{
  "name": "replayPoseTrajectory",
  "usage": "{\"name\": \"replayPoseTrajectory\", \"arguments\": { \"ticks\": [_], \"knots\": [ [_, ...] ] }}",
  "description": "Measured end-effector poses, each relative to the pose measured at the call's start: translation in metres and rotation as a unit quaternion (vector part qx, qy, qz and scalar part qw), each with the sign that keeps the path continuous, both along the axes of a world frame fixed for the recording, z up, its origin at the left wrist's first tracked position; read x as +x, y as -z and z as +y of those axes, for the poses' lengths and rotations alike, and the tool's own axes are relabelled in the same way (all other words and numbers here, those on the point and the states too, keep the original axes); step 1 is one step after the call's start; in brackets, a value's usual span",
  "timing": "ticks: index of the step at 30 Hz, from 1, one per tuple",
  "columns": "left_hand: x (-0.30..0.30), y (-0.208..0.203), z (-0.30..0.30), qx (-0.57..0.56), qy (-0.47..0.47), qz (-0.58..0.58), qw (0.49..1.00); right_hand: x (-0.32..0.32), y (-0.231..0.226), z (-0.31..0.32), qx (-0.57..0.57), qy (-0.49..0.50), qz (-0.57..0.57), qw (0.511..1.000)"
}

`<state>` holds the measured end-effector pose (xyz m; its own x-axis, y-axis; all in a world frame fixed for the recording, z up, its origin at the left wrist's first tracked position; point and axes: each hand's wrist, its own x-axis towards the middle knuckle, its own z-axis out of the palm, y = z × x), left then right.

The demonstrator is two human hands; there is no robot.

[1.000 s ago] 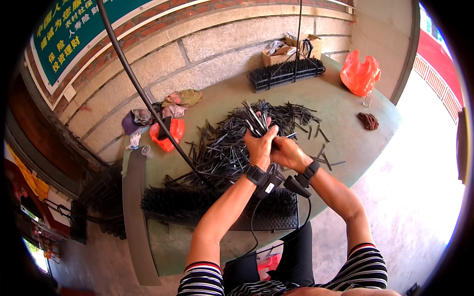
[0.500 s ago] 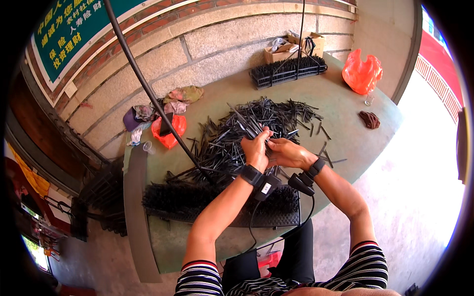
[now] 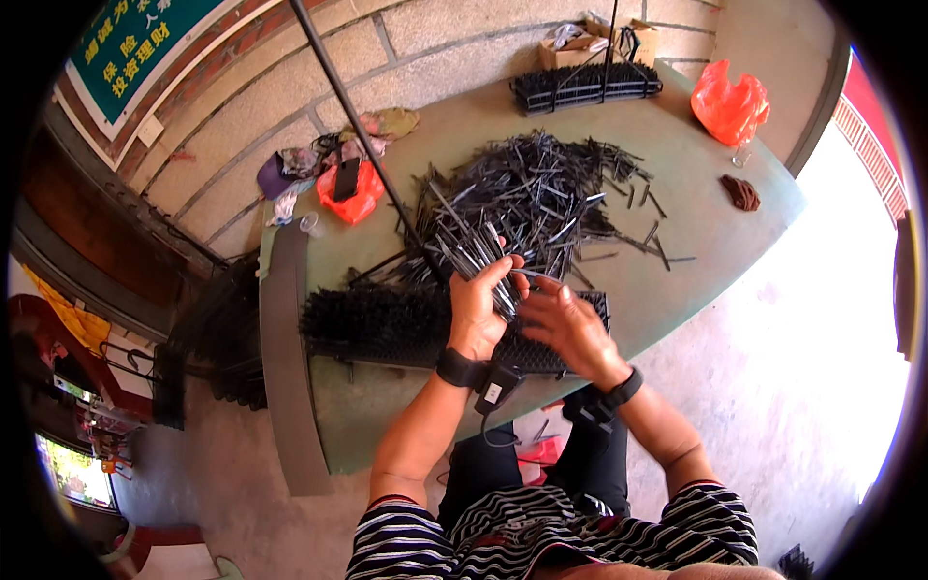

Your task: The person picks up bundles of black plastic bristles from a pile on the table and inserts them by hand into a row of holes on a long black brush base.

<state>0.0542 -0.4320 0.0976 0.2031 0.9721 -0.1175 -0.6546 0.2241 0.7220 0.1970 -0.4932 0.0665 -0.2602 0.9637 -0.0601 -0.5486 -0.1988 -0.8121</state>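
My left hand (image 3: 479, 307) is closed around a bundle of thin black plastic strips (image 3: 468, 249), which fan out above the fist and poke out below it. Beside its fingertips is my right hand (image 3: 572, 331), slightly blurred, its fingers stretched toward the bundle and apart. A single strip spans the gap between the hands; whether the right thumb touches it I cannot make out. Beyond the hands lies a big loose heap of the same strips (image 3: 551, 193). Under and beside my wrists runs a long black brush block (image 3: 377, 324), densely bristled on the left, with bare holes showing farther right.
A dark pole (image 3: 350, 111) slants down to the brush block. Across the green table (image 3: 677, 126) are a second bristled block (image 3: 585, 89), cardboard boxes (image 3: 633, 42), red plastic bags (image 3: 730, 101), a brown cloth (image 3: 740, 192), a phone (image 3: 346, 179) and crumpled fabric (image 3: 390, 123).
Both hands have come back toward my body, over the brush block. My right hand has parted from the left and its fingers have straightened. The view has shifted, so the table appears higher.
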Motion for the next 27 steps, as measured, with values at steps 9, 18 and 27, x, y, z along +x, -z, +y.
{"name": "replayPoseTrajectory", "arguments": {
  "ticks": [9,18,27],
  "knots": [
    [-0.048,0.06,-0.118,-0.024,-0.098,0.063,0.993,-0.093,0.046,-0.07,-0.127,-0.086,0.158,0.976],
    [-0.146,0.094,-0.192,-0.178,0.059,-0.005,0.982,-0.096,0.067,-0.066,-0.06,-0.209,-0.147,0.965],
    [-0.158,0.101,-0.211,-0.204,0.1,0.011,0.974,-0.131,0.051,-0.019,0.02,-0.262,-0.158,0.952]
  ]
}}
